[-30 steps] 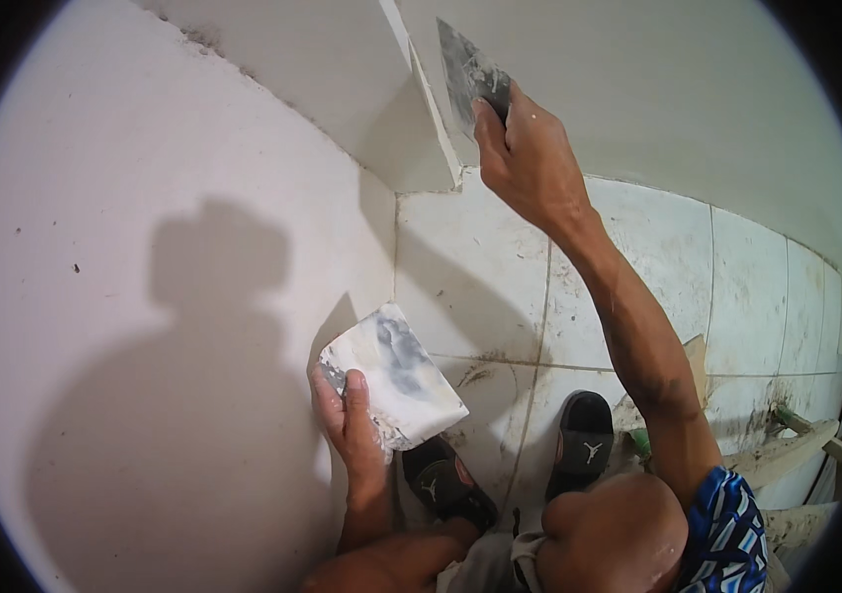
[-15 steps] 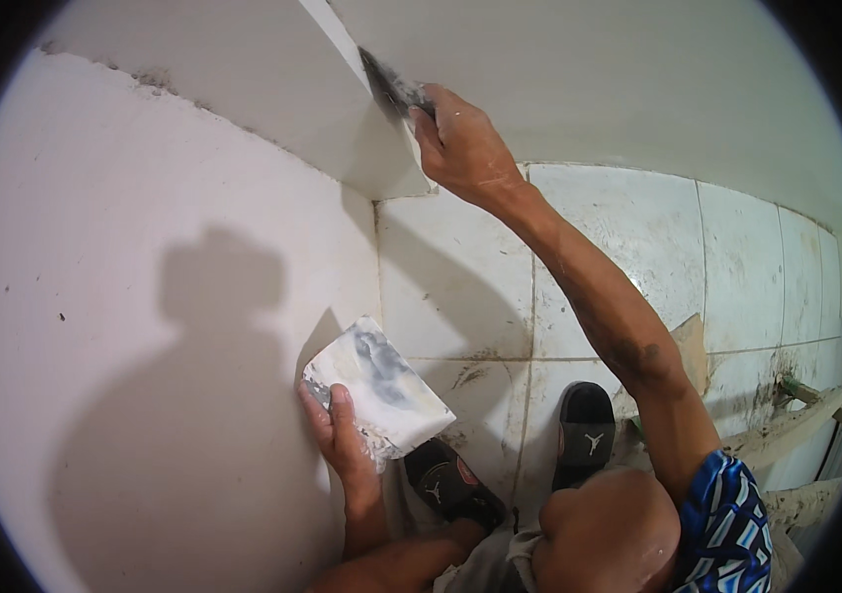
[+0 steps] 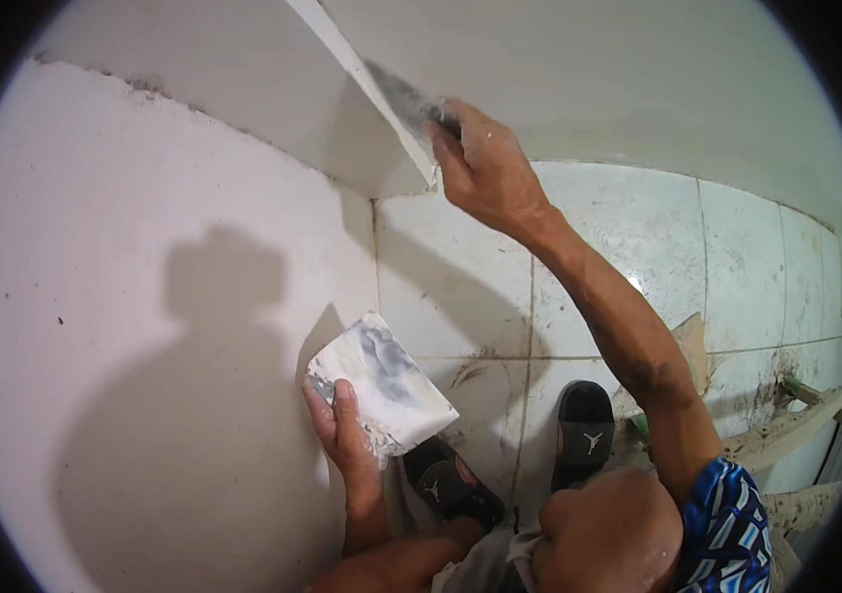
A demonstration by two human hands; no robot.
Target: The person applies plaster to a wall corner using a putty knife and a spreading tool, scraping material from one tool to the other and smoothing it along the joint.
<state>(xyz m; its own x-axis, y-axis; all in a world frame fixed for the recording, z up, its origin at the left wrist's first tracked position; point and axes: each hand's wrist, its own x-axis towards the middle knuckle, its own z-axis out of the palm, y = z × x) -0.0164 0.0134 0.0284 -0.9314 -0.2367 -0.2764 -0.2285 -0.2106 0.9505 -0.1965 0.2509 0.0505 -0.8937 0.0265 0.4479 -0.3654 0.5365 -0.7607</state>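
My right hand [image 3: 488, 163] is wrapped round the handle of a putty knife [image 3: 401, 102]. The knife's grey blade lies against the wall, beside the white strip [image 3: 366, 84] that runs down the wall corner. Lower down, my left hand [image 3: 344, 420] grips a plasterer's hawk [image 3: 381, 381] by its near left edge, thumb on top. The hawk is a squarish board smeared with white filler and a grey patch. White filler also coats the fingers of that hand, and some of them are hidden beneath the board.
A pale wall [image 3: 144, 346] with my shadow on it stands at the left. Dirty white floor tiles [image 3: 619, 237] spread below. My feet in black slides [image 3: 584, 435] rest on them. Rough, plaster-stained wood pieces [image 3: 787, 435] lie at the right, near a broken tan piece [image 3: 690, 351].
My right hand has moved the putty knife slightly down and to the right along the corner, and the blade is turned flatter. My left hand and the hawk have hardly moved.
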